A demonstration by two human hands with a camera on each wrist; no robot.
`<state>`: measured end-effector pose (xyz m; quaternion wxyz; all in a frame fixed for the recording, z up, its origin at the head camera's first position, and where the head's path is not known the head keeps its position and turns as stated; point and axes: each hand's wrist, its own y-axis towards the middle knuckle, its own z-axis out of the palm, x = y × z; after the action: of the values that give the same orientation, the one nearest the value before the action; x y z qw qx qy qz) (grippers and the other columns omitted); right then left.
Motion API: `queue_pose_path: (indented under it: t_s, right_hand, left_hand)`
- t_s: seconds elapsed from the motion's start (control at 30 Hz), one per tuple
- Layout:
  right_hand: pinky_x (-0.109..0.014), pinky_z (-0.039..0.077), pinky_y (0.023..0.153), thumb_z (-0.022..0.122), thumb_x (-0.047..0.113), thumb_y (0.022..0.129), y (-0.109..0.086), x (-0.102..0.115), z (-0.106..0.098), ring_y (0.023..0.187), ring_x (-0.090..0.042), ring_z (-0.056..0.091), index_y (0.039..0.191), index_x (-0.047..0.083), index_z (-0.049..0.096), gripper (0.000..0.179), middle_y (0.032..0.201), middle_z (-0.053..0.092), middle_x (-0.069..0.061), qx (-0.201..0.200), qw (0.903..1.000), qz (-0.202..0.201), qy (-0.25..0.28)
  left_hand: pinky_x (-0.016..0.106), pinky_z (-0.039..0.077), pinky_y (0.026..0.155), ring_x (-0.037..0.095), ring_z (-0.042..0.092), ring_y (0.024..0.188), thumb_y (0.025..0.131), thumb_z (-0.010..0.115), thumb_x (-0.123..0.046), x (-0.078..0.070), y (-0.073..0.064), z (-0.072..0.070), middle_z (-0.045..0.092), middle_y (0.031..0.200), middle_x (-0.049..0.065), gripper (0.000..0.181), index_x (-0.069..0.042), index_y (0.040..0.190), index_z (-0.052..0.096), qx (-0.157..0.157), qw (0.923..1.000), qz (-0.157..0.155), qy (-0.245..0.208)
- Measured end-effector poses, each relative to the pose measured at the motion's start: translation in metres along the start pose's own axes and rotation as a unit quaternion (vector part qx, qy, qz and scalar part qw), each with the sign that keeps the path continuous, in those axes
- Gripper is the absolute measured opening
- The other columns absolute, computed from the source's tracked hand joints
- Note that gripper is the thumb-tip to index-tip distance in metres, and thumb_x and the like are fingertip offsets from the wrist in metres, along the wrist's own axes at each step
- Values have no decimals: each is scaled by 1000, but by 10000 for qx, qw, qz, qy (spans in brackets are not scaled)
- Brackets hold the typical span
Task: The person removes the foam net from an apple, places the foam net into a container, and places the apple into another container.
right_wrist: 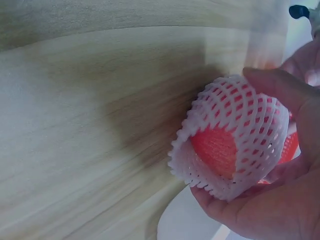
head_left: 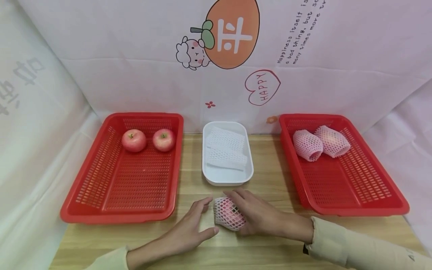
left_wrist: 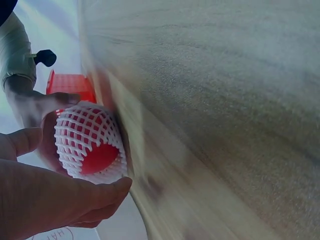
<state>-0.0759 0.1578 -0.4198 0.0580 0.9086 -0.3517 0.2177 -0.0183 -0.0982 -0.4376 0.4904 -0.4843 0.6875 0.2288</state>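
Observation:
An apple in a white foam net is at the front middle of the table, beneath the fingers of my right hand. That hand grips it from the right, and in the right wrist view its thumb and fingers lie around the net. Red skin shows through the net's open end in both wrist views. My left hand is just left of the apple, thumb and fingers spread apart with nothing between them. In the left wrist view its fingertips come close to the netted apple.
A red basket on the left holds two bare apples. Behind my hands, a white tray contains flat foam nets. The right red basket has two netted apples. A printed white cloth hangs behind.

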Motion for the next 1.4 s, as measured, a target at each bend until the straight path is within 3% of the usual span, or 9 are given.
queue_pose_path:
  t_s: [0.27,0.57,0.9,1.13,1.4]
  right_hand:
    - [-49,59,99,104,30,63,-7,-10,4,124,-28,63,157,7,41,115,138,60,-14,-175,9984,236,479]
    - [-50,55,106,104,43,63,-19,-33,20,129,-25,62,157,3,39,121,142,60,-7,-664,9933,7,945]
    - [-43,60,99,105,34,62,-14,-41,39,117,-19,68,149,-1,50,109,135,67,-5,-1291,9829,-360,1264]
    - [-38,60,98,103,30,63,-10,-42,41,115,-13,67,144,5,55,98,130,68,3,-1311,9774,-225,1641]
    - [-38,60,97,102,30,65,-11,-40,39,114,-15,69,145,13,54,95,128,69,3,-1433,9726,-250,1814]
  left_hand:
    - [63,43,114,41,49,143,98,76,-32,4,2,2,43,160,18,79,-5,159,35,-132,9999,32,-32]
    - [62,41,116,46,49,141,98,77,-24,8,1,0,43,158,26,78,0,159,34,-161,9985,37,-513]
    - [62,44,114,48,50,140,99,75,-23,10,3,2,43,158,26,76,1,158,34,-102,9971,-84,-755]
    - [62,44,114,47,51,139,99,74,-21,10,3,4,45,157,26,71,3,155,37,-145,9961,-122,-861]
    - [56,47,114,46,55,134,101,71,-17,9,5,5,52,148,26,57,7,146,45,-332,9918,-51,-1234]
